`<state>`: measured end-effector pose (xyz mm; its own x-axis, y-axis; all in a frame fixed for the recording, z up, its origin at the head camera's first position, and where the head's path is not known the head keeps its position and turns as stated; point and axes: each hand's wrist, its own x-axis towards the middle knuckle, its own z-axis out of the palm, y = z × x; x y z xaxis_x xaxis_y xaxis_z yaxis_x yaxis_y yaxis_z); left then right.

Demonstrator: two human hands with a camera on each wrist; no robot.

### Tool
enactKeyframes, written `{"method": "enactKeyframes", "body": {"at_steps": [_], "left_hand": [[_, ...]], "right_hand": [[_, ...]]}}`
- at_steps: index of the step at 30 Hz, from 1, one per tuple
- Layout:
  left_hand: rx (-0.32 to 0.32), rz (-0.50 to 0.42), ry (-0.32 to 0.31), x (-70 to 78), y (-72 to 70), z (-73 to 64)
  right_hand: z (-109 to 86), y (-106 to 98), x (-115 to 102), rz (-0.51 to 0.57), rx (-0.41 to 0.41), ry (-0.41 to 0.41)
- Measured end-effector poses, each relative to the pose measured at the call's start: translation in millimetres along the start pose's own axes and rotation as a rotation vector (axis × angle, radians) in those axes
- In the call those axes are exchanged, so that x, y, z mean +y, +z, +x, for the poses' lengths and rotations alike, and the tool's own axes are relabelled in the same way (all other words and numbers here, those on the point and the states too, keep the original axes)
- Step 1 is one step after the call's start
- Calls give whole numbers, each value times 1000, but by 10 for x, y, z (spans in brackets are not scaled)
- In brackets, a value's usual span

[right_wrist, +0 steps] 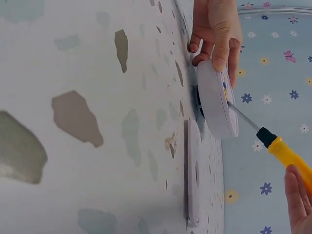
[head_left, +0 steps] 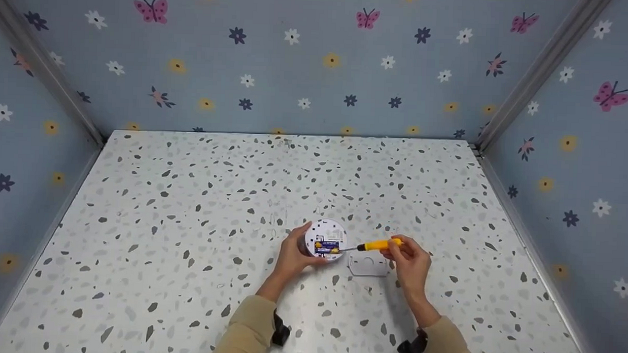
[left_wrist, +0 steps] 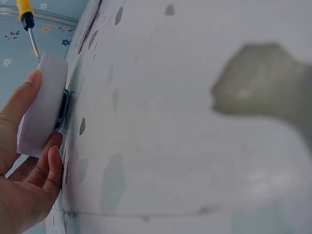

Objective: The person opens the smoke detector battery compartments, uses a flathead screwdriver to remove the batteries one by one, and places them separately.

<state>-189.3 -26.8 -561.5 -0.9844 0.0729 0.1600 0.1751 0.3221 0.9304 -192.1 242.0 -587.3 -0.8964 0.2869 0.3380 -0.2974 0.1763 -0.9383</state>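
Note:
My left hand (head_left: 290, 257) grips a round white battery-powered device (head_left: 329, 227) by its rim, thumb on the near side and fingers round the far side. Its open compartment faces up and shows purple-and-yellow batteries (head_left: 327, 245). In the left wrist view the white casing (left_wrist: 48, 102) is tilted, with a dark part underneath. My right hand (head_left: 414, 266) holds a screwdriver (head_left: 382, 244) by its yellow handle. The metal shaft (right_wrist: 243, 117) reaches into the compartment beside the batteries; whether the tip touches one, I cannot tell.
A flat white plate (head_left: 368, 267) with one straight edge and cut corners lies on the speckled tabletop (head_left: 187, 203), just right of the device and below the screwdriver. Flower-patterned panels (head_left: 276, 65) stand at the back and both sides. Each wrist wears a black strap mount (head_left: 281, 332).

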Motion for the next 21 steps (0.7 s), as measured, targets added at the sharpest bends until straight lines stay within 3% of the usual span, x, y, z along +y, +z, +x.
{"method": "enactKeyframes", "body": {"at_steps": [8, 15, 21], "left_hand": [[-4, 0, -16, -17, 5, -1], [-1, -10, -44, -10, -7, -1], [8, -2, -5, -37, -5, -3]], "right_hand": [[-73, -39, 14, 2, 44, 74], [-80, -66, 52, 8, 55, 93], [-63, -75, 63, 5, 45, 91]]}}
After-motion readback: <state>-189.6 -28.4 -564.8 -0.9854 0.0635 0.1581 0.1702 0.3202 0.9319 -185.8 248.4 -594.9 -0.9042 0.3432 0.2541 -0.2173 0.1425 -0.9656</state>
